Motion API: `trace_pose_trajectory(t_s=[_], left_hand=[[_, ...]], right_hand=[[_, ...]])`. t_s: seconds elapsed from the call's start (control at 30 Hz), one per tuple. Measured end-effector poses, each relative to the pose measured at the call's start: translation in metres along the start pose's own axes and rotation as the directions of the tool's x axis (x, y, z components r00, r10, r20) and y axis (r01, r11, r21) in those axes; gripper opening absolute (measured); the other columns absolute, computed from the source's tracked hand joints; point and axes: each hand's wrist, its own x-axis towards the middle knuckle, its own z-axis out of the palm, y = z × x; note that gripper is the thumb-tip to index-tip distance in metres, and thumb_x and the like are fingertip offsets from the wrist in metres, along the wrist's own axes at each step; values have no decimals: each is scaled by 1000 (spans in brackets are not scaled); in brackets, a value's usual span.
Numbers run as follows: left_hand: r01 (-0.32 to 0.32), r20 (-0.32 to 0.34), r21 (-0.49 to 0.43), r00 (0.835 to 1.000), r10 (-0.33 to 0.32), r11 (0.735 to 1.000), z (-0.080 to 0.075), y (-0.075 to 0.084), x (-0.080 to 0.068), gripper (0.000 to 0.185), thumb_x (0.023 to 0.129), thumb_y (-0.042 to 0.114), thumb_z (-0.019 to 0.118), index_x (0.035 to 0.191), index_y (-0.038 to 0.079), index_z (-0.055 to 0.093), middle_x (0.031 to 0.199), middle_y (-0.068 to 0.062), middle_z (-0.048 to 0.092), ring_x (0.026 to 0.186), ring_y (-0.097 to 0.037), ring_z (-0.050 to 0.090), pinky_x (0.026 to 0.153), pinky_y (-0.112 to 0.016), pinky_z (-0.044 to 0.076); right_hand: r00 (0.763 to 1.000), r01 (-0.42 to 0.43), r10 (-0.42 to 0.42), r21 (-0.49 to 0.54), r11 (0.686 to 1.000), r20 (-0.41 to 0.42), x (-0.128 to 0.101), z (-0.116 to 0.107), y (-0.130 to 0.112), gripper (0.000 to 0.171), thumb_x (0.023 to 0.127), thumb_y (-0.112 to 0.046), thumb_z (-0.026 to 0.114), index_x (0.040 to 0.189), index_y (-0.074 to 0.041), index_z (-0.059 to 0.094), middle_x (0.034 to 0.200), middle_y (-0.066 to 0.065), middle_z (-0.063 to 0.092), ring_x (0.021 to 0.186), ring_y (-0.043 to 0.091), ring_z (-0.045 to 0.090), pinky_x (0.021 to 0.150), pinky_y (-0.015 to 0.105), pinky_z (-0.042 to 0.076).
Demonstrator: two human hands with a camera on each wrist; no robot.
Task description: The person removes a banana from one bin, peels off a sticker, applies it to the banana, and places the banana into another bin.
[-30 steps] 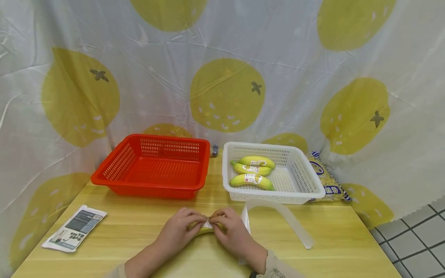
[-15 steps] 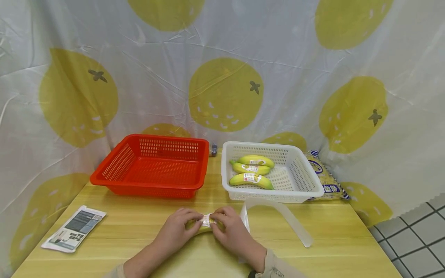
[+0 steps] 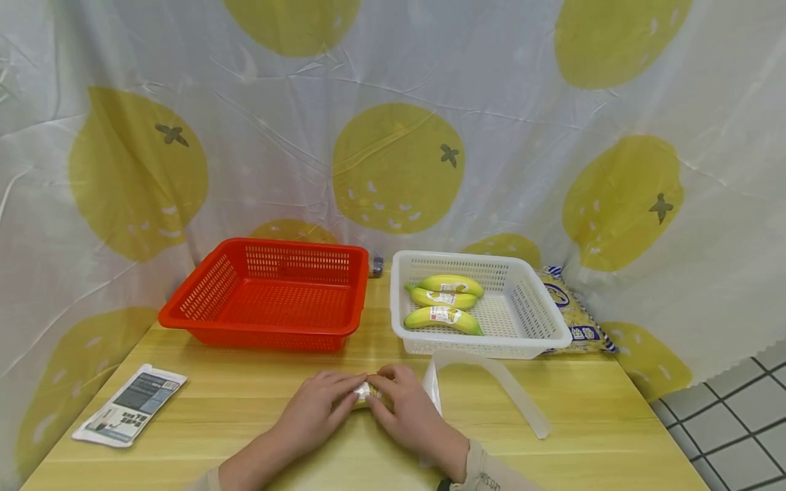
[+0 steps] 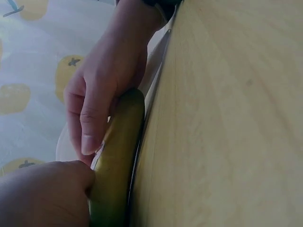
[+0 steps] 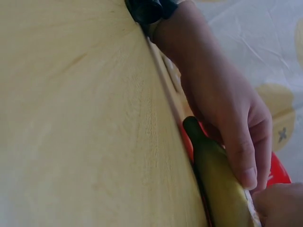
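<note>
A yellow-green banana (image 4: 118,156) lies lengthwise on the table between both hands, with a white printed label (image 3: 365,391) around its middle. From the left side, my left hand (image 3: 313,411) holds it, thumb along the near face and fingers over the top. My right hand (image 3: 408,413) grips the other half the same way, its fingertips meeting the left ones at the label. In the right wrist view, the left thumb (image 5: 244,163) presses beside the label's edge. The fingers cover much of the banana in the head view.
A red basket (image 3: 264,334) stands at back left. Beside it a white basket (image 3: 485,348) holds several labelled bananas (image 3: 443,318). A curled translucent strip (image 3: 522,401) lies right of my right hand, a white packet (image 3: 130,406) at far left. A yellow bag (image 3: 574,317) leans behind the white basket.
The fingertips, pinched together over the label a second ago, spread apart along it, then came back together on top of it. The banana has stayed in place.
</note>
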Motion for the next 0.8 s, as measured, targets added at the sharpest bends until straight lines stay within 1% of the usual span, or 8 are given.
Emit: trace_pose_trajectory(t_s=[0.1,0.23,0.4,0.47,0.5,0.6,0.7,0.8], left_hand=[[70,38,5,997,-70,998,-2,2,0,32,98,30,71,129,26,73,122,12,73,114,-15,66,97,-49,51],[141,71,21,987,-142,990,-5,6,3,30,97,36,70,125,25,74,121,11,74,114,-16,67,98,-49,50],[179,45,60,982,-182,982,-7,10,7,28,93,39,75,115,23,78,110,8,77,103,-17,70,94,-47,52],[197,34,72,979,-200,978,-8,11,7,26,91,41,77,110,23,78,105,8,78,99,-16,70,92,-45,52],[205,30,75,978,-208,976,-8,11,8,26,90,42,77,109,24,79,102,8,78,97,-15,70,91,-44,52],[219,25,78,975,-222,973,-8,10,7,25,90,45,77,105,25,79,99,10,77,94,-14,70,90,-43,52],[232,19,72,972,-234,970,-7,8,6,23,88,47,78,101,28,77,95,13,76,91,-13,70,90,-42,52],[250,25,69,967,-253,966,-9,5,4,21,85,49,81,94,31,74,91,16,74,87,-11,68,87,-40,52]], right_hand=[[1000,-29,29,-2,1000,-10,2,1,-2,31,99,-28,70,121,-7,73,115,5,64,105,17,58,89,33,52],[995,-92,91,-41,995,-40,3,-1,-3,32,94,-33,76,110,-5,76,109,4,65,101,17,61,87,32,55],[990,-98,78,-183,978,-115,1,-4,-4,33,84,-41,83,96,-11,80,102,4,67,96,20,62,84,33,55],[988,-102,75,-200,974,-137,0,-5,-3,33,82,-42,85,93,-11,80,99,3,67,94,19,61,82,33,55],[987,-102,74,-197,975,-142,0,-5,-3,33,82,-41,86,93,-11,80,99,3,66,93,19,61,82,33,55],[990,-86,67,-156,984,-127,-3,-4,-2,36,83,-35,86,105,-7,79,99,2,66,94,17,60,81,31,54],[995,-60,51,-117,991,-81,-4,-4,-1,39,85,-31,85,114,-7,77,102,0,67,95,15,60,82,30,54],[999,-49,47,-121,991,-18,-4,-7,-3,37,85,-30,86,114,-9,78,103,-1,68,96,15,62,83,29,54]])
